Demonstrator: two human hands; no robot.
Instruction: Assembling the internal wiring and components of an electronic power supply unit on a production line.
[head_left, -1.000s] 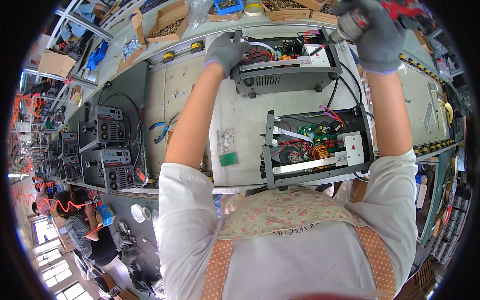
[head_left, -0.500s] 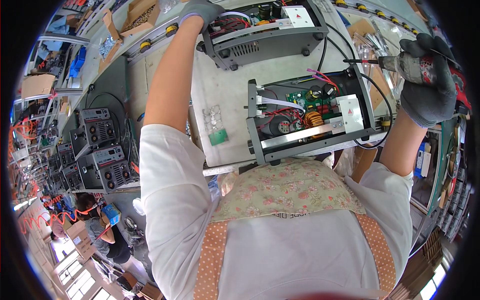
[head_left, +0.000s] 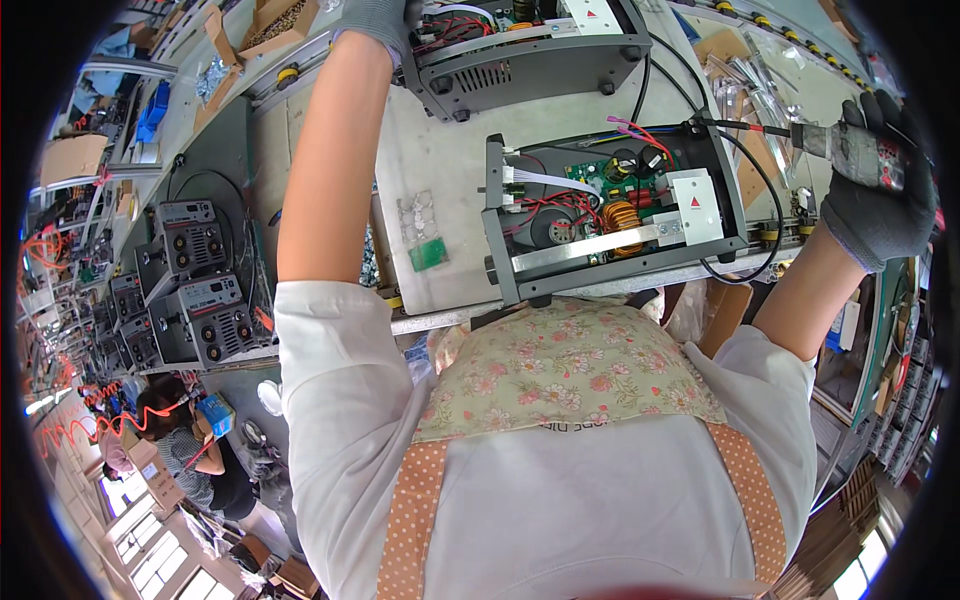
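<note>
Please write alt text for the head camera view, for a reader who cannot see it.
A person at a workbench holds a powered screwdriver in the gloved right hand beside an open electronics chassis, while the gloved left hand touches a second open unit farther away.

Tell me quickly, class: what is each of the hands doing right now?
Left hand: gloved, on the far open grey unit; grip cannot be told.
Right hand: gloved, closed around a powered screwdriver.

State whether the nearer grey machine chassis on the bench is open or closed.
Open: the chassis has no top cover, baring its circuit board, copper coil and wires.
</note>
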